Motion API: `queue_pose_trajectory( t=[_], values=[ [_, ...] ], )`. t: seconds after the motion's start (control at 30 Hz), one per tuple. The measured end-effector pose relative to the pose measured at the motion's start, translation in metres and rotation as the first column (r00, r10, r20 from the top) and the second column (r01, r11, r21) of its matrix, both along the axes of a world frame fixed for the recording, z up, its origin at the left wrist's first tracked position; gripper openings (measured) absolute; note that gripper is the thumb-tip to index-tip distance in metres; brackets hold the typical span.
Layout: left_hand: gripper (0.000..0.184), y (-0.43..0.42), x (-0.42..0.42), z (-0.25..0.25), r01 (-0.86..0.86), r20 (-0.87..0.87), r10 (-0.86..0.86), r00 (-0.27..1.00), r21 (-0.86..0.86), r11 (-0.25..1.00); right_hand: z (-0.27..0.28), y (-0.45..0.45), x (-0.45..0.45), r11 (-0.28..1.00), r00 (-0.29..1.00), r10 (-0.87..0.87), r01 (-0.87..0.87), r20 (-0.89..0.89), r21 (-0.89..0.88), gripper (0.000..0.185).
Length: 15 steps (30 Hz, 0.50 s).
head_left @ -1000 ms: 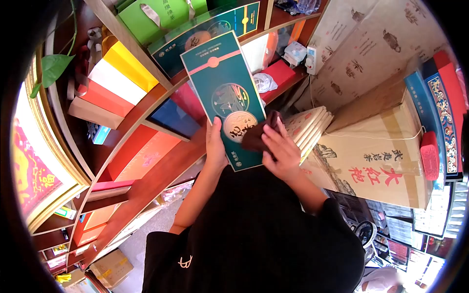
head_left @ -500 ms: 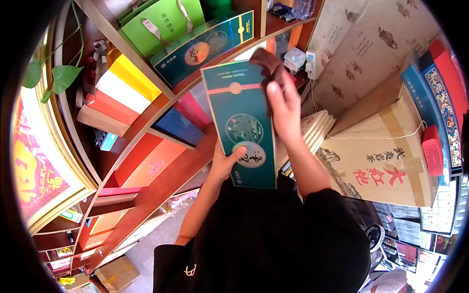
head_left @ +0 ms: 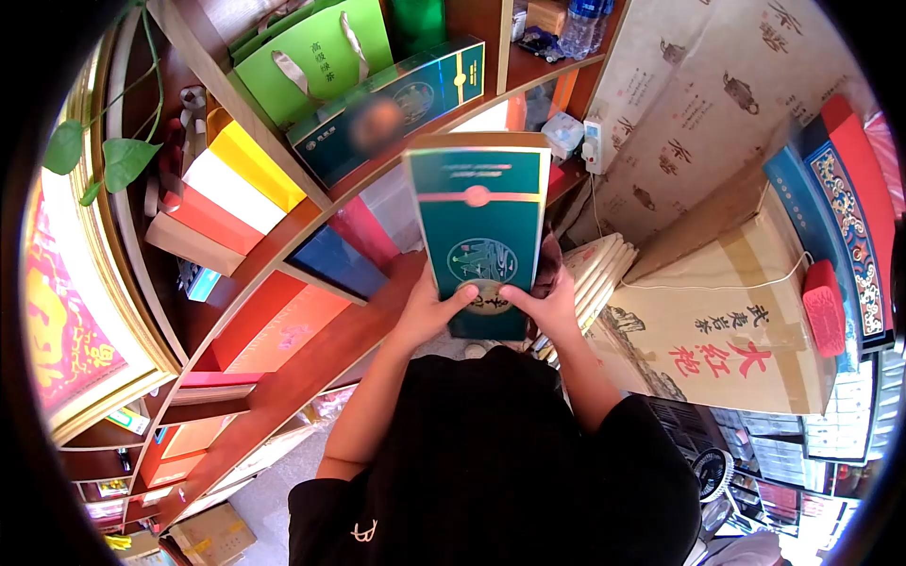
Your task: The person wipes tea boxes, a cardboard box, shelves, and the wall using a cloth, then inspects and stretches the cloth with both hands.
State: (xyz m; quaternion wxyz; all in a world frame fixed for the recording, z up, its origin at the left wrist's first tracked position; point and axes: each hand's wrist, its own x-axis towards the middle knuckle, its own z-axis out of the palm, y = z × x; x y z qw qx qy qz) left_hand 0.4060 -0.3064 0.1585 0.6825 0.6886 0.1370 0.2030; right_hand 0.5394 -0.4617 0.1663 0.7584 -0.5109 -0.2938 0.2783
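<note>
A dark green gift box point(head_left: 486, 224) with a gold band and round emblems is held upright before my chest, its top edge tipped so the tan top side shows. My left hand point(head_left: 427, 309) grips its lower left edge, thumb across the front. On the lower right edge, my right hand point(head_left: 555, 304) is closed with its thumb on the front too. A dark brown cloth point(head_left: 548, 262) is bunched between my right hand and the box's side. The fingers behind the box are hidden.
A similar green box point(head_left: 439, 85) stands on the curved wooden shelf beside a light green paper bag point(head_left: 316, 61). On the right is a large cardboard carton point(head_left: 727, 311), with a red and blue box point(head_left: 845, 203) behind it. A power strip point(head_left: 593, 148) hangs on the wall.
My right hand, with the brown cloth, has come down from the box's upper right corner to its lower right edge. The box has tilted, showing its top side.
</note>
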Motion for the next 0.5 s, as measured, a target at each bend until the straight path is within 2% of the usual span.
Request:
queue_pose_trajectory(
  t=[0.03, 0.07, 0.1, 0.13, 0.17, 0.23, 0.27, 0.33, 0.37, 0.43, 0.47, 0.5],
  values=[
    [0.075, -0.001, -0.002, 0.0, -0.001, 0.004, 0.001, 1.0, 0.003, 1.0, 0.0, -0.001, 0.007, 0.997, 0.996, -0.022, 0.029, 0.083, -0.075, 0.081],
    [0.081, -0.001, -0.007, 0.002, 0.034, 0.081, -0.024, 0.996, -0.114, 0.993, 0.001, -0.003, 0.011, 0.974, 0.881, -0.137, 0.203, 0.454, -0.1, 0.077],
    [0.087, 0.001, -0.011, 0.005, 0.076, 0.157, -0.04, 0.987, -0.227, 0.971, 0.005, -0.004, 0.013, 0.927, 0.622, -0.204, 0.37, 0.756, -0.055, 0.074],
    [0.099, 0.007, -0.017, 0.031, 0.027, -0.064, -0.066, 0.996, -0.478, 0.878, 0.003, -0.005, 0.019, 0.928, 0.583, -0.181, 0.368, 0.792, -0.058, 0.069],
    [0.105, 0.022, -0.034, 0.03, 0.44, 0.439, -0.165, 0.883, -0.654, 0.615, 0.0, -0.006, 0.024, 0.929, 0.541, -0.159, 0.365, 0.826, -0.06, 0.065],
    [0.107, 0.029, -0.046, 0.047, 0.305, 0.381, 0.013, 0.925, -0.76, 0.574, 0.003, 0.006, 0.038, 0.9, 0.132, -0.368, 0.298, 0.921, 0.317, 0.051],
    [0.108, 0.033, -0.051, 0.055, 0.26, 0.357, 0.072, 0.931, -0.79, 0.555, 0.011, 0.009, 0.038, 0.883, 0.073, -0.387, 0.317, 0.919, 0.346, 0.023],
    [0.087, 0.039, -0.058, 0.065, 0.209, 0.351, 0.145, 0.925, -0.79, 0.577, 0.017, 0.011, 0.036, 0.885, 0.021, -0.387, 0.288, 0.922, 0.365, 0.016],
    [0.087, 0.038, -0.058, 0.071, 0.204, 0.347, 0.15, 0.926, -0.792, 0.575, 0.018, 0.012, 0.033, 0.889, -0.028, -0.385, 0.258, 0.923, 0.379, 0.011],
    [0.064, 0.028, -0.054, 0.083, -0.108, 0.08, 0.244, 0.967, -0.733, 0.672, 0.021, 0.02, 0.026, 0.899, -0.021, -0.373, 0.24, 0.928, 0.367, 0.005],
    [0.057, 0.021, -0.054, 0.088, -0.056, 0.112, 0.278, 0.954, -0.845, 0.531, 0.022, 0.024, 0.023, 0.918, 0.012, -0.342, 0.22, 0.94, 0.331, 0.004],
    [0.057, 0.015, -0.053, 0.083, -0.067, 0.103, 0.286, 0.953, -0.848, 0.526, 0.022, 0.029, 0.016, 0.933, 0.044, -0.313, 0.199, 0.949, 0.299, 0.004]
  ],
)
